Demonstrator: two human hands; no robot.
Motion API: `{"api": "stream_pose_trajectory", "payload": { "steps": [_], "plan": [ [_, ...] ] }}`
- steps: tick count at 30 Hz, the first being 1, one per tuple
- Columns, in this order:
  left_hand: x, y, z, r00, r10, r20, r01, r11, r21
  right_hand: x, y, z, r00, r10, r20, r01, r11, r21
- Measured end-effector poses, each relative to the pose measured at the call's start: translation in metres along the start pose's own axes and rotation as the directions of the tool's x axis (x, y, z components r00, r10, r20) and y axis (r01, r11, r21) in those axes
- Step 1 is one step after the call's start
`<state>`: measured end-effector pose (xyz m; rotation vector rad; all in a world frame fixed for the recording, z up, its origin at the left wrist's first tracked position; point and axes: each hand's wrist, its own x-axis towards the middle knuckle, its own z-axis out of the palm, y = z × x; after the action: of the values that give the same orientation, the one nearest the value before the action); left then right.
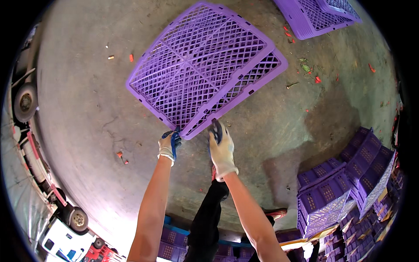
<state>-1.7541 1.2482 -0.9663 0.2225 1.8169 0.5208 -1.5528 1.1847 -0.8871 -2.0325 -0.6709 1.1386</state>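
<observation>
Two flat purple plastic lattice panels [187, 61] lie overlapped on the floor in front of me, the lower one showing along the right side. Both hands wear pale work gloves with dark blue palms. My left hand [170, 143] is closed on the near corner of the panels. Just right of that corner, my right hand [221, 148] has its fingers stretched toward the near right edge. Its fingertips meet the rim in the picture and are slightly blurred; whether they press on it I cannot tell.
More purple panels [318, 17] are stacked at the far right. Purple crates [325, 192] stand at the near right, with several more behind my legs. Red scraps [317, 80] and leaf bits dot the concrete floor [87, 113]. Wheeled vehicles [26, 102] line the left side.
</observation>
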Motion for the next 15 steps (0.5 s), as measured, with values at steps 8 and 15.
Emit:
{"api": "stream_pose_trajectory", "payload": {
  "steps": [8,15],
  "plan": [
    [-0.016,-0.007,0.005,0.991,-0.082,0.101,0.093,0.991,-0.101,0.068,-0.005,0.068,0.843,0.533,-0.065,-0.502,0.826,0.257],
    [-0.019,-0.012,-0.027,0.941,0.032,0.336,0.01,0.992,-0.124,0.056,-0.006,0.073,0.848,0.482,0.221,-0.458,0.455,0.763]
  ]
}}
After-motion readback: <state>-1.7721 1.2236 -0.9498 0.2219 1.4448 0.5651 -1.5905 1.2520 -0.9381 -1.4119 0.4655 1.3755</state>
